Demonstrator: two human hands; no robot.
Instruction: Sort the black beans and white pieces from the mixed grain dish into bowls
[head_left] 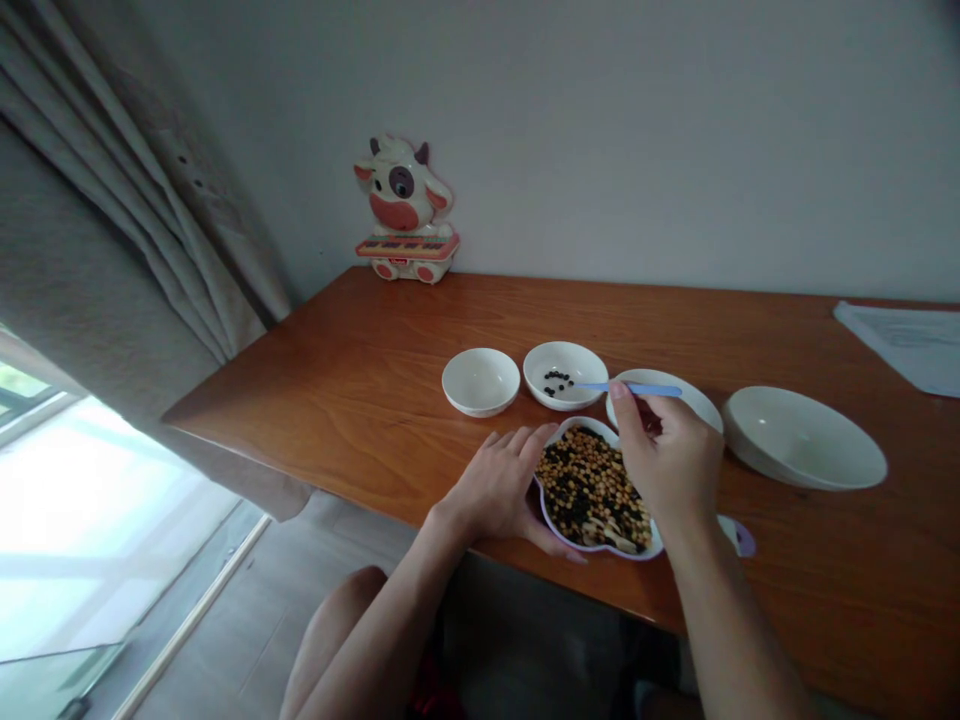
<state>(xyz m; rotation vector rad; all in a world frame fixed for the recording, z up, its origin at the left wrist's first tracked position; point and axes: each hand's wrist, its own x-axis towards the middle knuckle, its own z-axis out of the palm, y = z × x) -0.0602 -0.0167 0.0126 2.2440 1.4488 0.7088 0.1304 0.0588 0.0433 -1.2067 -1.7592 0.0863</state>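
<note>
A white, purple-edged bowl with a wavy outline (549, 515) sits at the table's front edge, filled with mixed black and yellow beans (592, 490) and some pale, longer pieces near its front. My left hand (499, 480) grips its left side, fingers at the back rim and thumb along the front. Above the bowl's right side, my right hand (671, 450) pinches slim blue tweezers (652, 389). Their tip points left over a small white bowl (566, 400) with several black beans (556, 378) inside. My right hand partly hides another white bowl (694, 393).
To the left is a small white bowl (480, 385) with nothing visible inside; a larger oval white bowl (806, 440) stands right. A cow toy with a keyboard (405, 215) stands at the back. Paper (911, 340) lies far right on the wooden table (337, 400). A curtain (150, 210) hangs left.
</note>
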